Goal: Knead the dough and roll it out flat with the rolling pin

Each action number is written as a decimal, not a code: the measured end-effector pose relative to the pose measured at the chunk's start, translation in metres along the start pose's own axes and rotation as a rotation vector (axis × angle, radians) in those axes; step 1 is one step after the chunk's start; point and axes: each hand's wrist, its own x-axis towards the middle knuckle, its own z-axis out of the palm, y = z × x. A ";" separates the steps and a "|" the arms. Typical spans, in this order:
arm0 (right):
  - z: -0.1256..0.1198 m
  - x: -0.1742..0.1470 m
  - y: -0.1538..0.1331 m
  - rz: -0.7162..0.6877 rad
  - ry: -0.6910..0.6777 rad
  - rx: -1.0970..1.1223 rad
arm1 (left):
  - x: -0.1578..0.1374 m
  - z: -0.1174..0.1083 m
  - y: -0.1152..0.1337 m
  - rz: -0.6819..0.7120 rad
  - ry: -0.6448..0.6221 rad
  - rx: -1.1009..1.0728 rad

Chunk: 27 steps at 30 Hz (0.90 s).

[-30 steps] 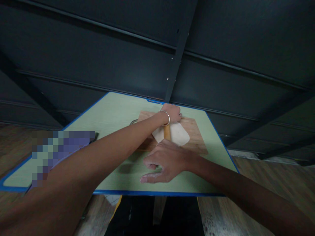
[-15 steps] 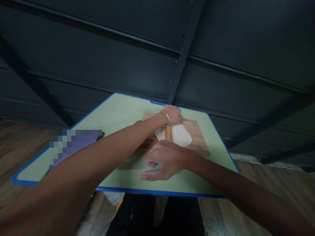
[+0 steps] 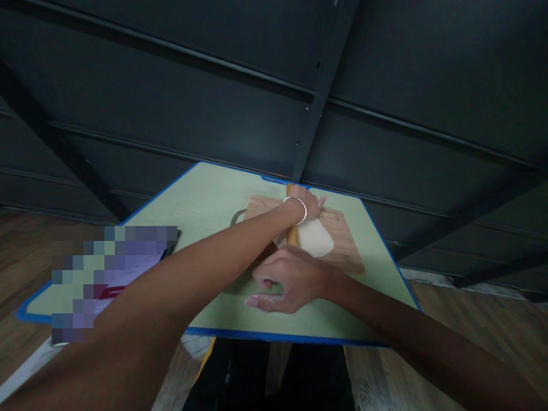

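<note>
A wooden rolling pin (image 3: 292, 236) lies across a flattened sheet of pale dough (image 3: 315, 238) on a wooden cutting board (image 3: 345, 245). My left hand (image 3: 311, 200), with a silver bangle at the wrist, is closed over the pin's far part, its thumb sticking out to the right. At the near end, my right hand (image 3: 295, 279) is closed over the pin with curled fingers, and its thumb sits apart below them. White flour dusts the right thumb and fingers. My left forearm hides part of the board and of the dough's left side.
The pale green table (image 3: 192, 200) has a blue rim. Against its far side stands a dark panelled wall (image 3: 192, 97). A purple package (image 3: 128, 277), partly blurred out, lies at the left. Beside the board's left edge shows a curved metal handle (image 3: 237, 217).
My left hand has shifted slightly right and down, uncovering the pin's far end, and its thumb now sticks out. My right hand has moved slightly right. More of the purple package shows.
</note>
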 end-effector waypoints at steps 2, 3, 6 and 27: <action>0.010 -0.005 0.002 0.053 0.142 0.001 | -0.001 0.000 0.001 -0.032 0.026 0.046; 0.016 -0.006 0.003 0.082 0.227 -0.002 | -0.001 -0.001 0.001 -0.039 0.030 0.064; 0.029 -0.010 0.005 0.126 0.415 0.006 | -0.003 -0.003 0.000 -0.021 0.020 0.079; 0.005 -0.005 0.004 -0.005 0.043 -0.004 | -0.016 -0.016 -0.004 0.011 0.011 0.048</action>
